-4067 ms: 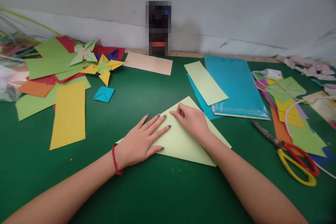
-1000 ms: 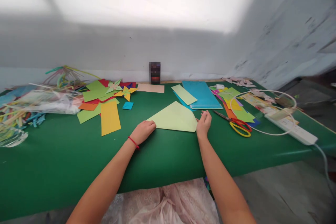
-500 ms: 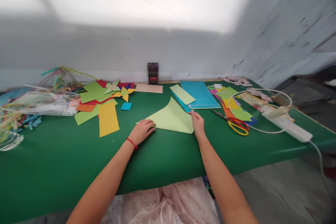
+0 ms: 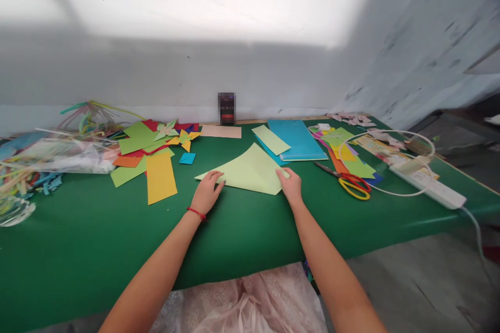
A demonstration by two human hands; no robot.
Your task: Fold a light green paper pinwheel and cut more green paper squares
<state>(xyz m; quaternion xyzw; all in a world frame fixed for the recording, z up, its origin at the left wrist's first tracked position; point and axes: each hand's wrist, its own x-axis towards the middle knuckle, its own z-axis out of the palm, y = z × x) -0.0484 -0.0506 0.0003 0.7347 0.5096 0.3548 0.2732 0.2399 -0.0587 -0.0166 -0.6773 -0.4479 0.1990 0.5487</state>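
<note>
two bare hands grip one pale green sheet (image 4: 252, 167) lying on a green tabletop (image 4: 250, 239), its peak pointing to 12 o'clock. at the sheet's 8 o'clock, the left hand (image 4: 207, 191), red string (image 4: 196, 214) at the wrist, has thumb and fingers drawn nearly together on the near edge. at 4 o'clock, the right hand (image 4: 290, 186) pinches the right-hand corner between thumb and fingers, with barely a gap. around the sheet, clockwise: a pale green strip (image 4: 271, 139) near 1 o'clock, overlapping a blue packet (image 4: 300, 138) at 2; coloured scraps (image 4: 353, 158) between 2 and 3; scissors (image 4: 347, 182) with red and yellow handles at 3, blades aimed toward 10, and a white power strip (image 4: 437, 188) farther out. a yellow sheet (image 4: 161, 178) lies at 9, a small blue folded square (image 4: 187, 158) between 9 and 10, a yellow paper star (image 4: 185, 139) at 10 and a pink strip (image 4: 221, 131) at 11.
</note>
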